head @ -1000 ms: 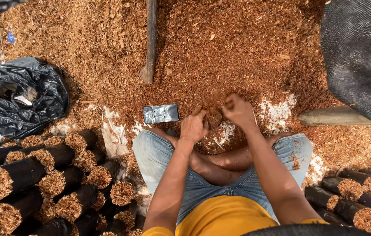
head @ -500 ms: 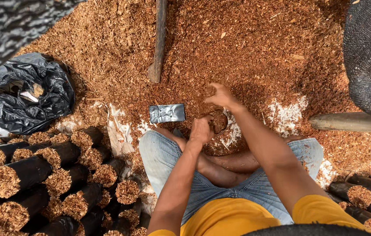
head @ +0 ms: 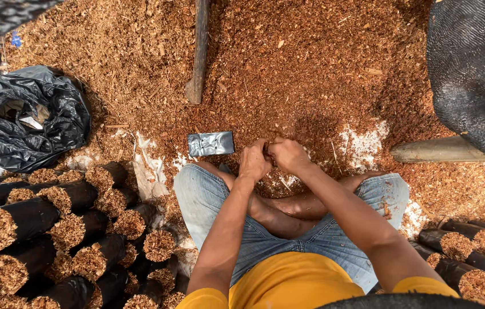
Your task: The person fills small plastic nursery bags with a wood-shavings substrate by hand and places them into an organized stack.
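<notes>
A person sits cross-legged on the floor. The left hand (head: pixel 254 162) and right hand (head: pixel 289 154) meet just right of a flat grey pouch (head: pixel 211 143), fingers curled around something small, apparently packing sawdust (head: pixel 288 74). Filled black bags (head: pixel 54 229) lie stacked left of the pouch.

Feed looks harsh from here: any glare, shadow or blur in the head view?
Head view: sharp, no motion blur; bright even daylight; mild sheen on the black plastic sheet; left hand and right hand clear; wide-angle bending at the edges.
</notes>
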